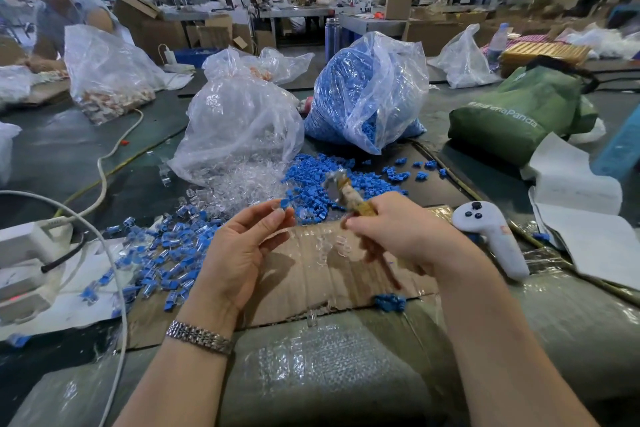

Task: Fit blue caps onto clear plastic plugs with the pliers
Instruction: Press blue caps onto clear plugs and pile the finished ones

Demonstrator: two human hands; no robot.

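My left hand (242, 246) pinches a capped plug (282, 205); my right (398, 229) grips the pliers (349, 196). Finished plugs (162, 253) lie left of the cardboard (329, 274); full bags (367, 90) remain.

- Bright, even daylight comes from the far windows behind the bag of blue caps (367, 90).
- Soft hand shadows fall on the cardboard (311, 274) in front of that bag.
- The pliers (349, 198) are motion-blurred.
- Edges around the bag bend with wide-angle distortion.

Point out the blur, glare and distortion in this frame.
Head view: the pliers in the right hand are motion-blurred; glare on the bubble wrap at the bottom and on the clear bags; wide-angle bending and softness toward the edges.
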